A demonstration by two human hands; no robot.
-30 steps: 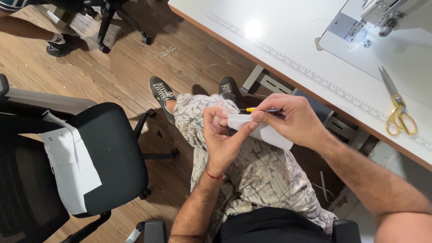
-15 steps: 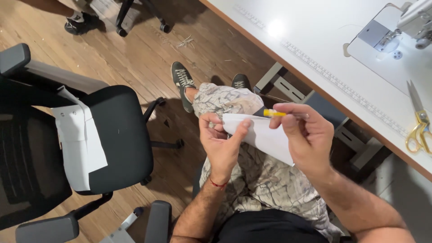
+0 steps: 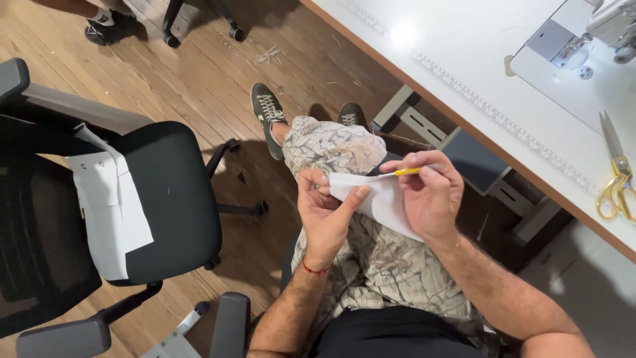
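Wooden floor, white desk [image 3: 464,40] at right. Left hand [image 3: 326,211] pinches white fabric piece [image 3: 377,197] over lap, clear of desk edge. Right hand [image 3: 430,192] fingers clamped on yellow pointed tool [image 3: 405,172], tip at fabric's top edge. Judging: working of edge under way, unfinished. Scissors [image 3: 615,174] idle near desk's right edge.

Left hand [image 3: 324,212] raised over lap, palm toward body, thumb and fingers pinched closed. Right hand [image 3: 427,192] just beside it, fingers curled, thumb and forefinger pinched. Both forearms bare, angled inward; wrists bent; hands almost touching.
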